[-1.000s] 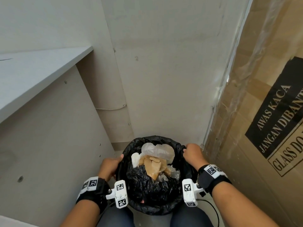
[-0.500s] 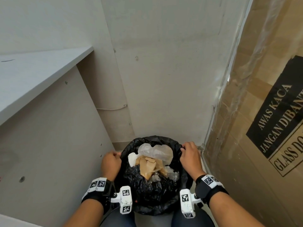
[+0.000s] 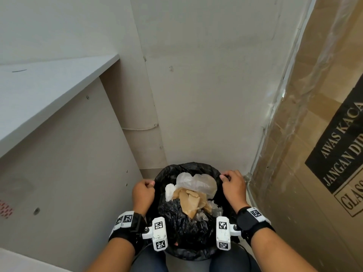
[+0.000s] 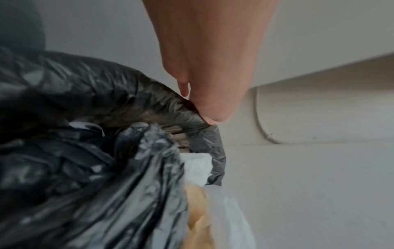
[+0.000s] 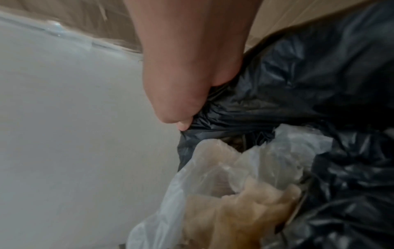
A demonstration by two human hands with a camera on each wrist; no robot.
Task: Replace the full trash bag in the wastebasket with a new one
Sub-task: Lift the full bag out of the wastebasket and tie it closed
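A full black trash bag (image 3: 186,234) fills the wastebasket on the floor between my knees; the basket itself is hidden under the plastic. Brown paper (image 3: 191,201) and clear plastic (image 3: 198,182) heap out of the top. My left hand (image 3: 143,193) grips the bag's rim on the left side. In the left wrist view that left hand (image 4: 211,94) has the black trash bag (image 4: 89,121) bunched under its fingers. My right hand (image 3: 233,186) grips the rim on the right. The right wrist view shows that right hand (image 5: 187,94) clenched on the gathered trash bag (image 5: 298,94).
A grey shelf (image 3: 47,95) and its side panel (image 3: 64,183) stand close on the left. A tall cardboard box (image 3: 318,154) wrapped in film, printed with a glass warning, closes in the right side. The wall (image 3: 206,85) is right behind the bag.
Both hands have moved up and away from me along the bag's rim and inward, pulling its edges closer together. The bag's mouth looks narrower than a second ago.
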